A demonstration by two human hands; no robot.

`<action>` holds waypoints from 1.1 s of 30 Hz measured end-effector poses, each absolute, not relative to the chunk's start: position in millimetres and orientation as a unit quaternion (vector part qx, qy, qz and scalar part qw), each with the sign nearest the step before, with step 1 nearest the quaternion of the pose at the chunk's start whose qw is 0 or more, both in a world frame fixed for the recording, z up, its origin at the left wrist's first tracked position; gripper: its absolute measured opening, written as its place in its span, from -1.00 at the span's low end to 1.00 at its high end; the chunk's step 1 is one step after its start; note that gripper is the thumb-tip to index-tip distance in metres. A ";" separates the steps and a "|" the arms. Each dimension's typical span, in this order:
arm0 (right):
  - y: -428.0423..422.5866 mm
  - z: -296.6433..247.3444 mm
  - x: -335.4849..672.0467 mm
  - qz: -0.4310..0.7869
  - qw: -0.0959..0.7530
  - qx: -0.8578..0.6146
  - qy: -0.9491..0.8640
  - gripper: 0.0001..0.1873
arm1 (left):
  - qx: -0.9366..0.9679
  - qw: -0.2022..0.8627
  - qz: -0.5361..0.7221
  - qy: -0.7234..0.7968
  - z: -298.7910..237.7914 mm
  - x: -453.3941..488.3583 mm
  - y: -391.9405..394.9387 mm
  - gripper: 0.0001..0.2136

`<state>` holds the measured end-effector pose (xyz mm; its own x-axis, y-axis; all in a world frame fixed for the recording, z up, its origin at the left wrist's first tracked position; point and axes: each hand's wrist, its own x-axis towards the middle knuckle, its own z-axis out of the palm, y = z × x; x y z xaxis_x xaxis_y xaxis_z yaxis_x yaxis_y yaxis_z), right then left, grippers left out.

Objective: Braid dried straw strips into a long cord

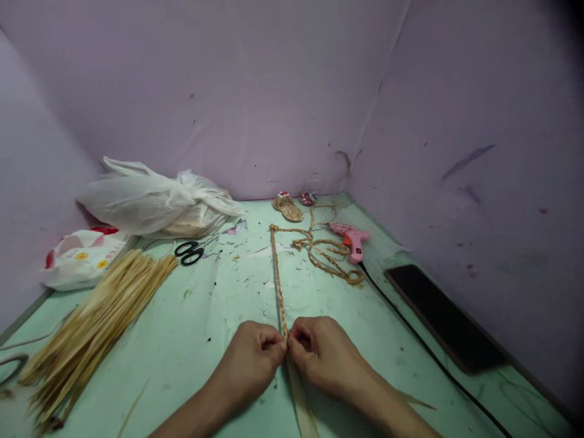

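My left hand (255, 356) and my right hand (322, 353) meet at the near end of a braided straw cord (279, 286). Each hand pinches the cord there between thumb and fingers. A loose pale straw strip (298, 395) runs from the pinch toward me, between my wrists. From my hands the braid stretches away in a nearly straight line, bends at its far end, and carries on to the right into loose coils (333, 261). My fingertips hide the exact spot where the strands cross.
A bundle of dried straw strips (100, 328) lies left, with black-handled scissors (189, 252) beyond. White plastic bags (159, 201) sit at the back left. A pink glue gun (351, 237), its black cord and a phone (442, 316) are right. A small woven sole shape (288, 208) lies by the wall.
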<state>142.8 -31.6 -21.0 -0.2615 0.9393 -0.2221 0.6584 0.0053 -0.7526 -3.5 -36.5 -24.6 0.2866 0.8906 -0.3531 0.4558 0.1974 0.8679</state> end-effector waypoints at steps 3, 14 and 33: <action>-23.1 -23.4 144.5 0.555 0.161 -0.562 -0.592 -0.88 | 0.604 0.544 0.200 0.548 -25.5 -4.3 -35.7 -0.81; -32.6 -29.0 138.1 0.438 0.189 -0.620 -0.623 -0.86 | 0.633 0.500 0.198 0.557 -30.2 -3.9 -37.5 -0.82; -39.8 -20.6 149.7 0.430 0.208 -0.515 -0.712 -0.79 | 0.608 0.517 0.214 0.564 -27.9 -2.8 -35.1 -0.82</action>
<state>149.7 -39.8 -20.6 -0.3827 0.9121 -0.1471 0.5540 0.0991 -0.8266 -2.8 -35.1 -27.9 0.2721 0.9067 -0.3223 0.4641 0.1697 0.8694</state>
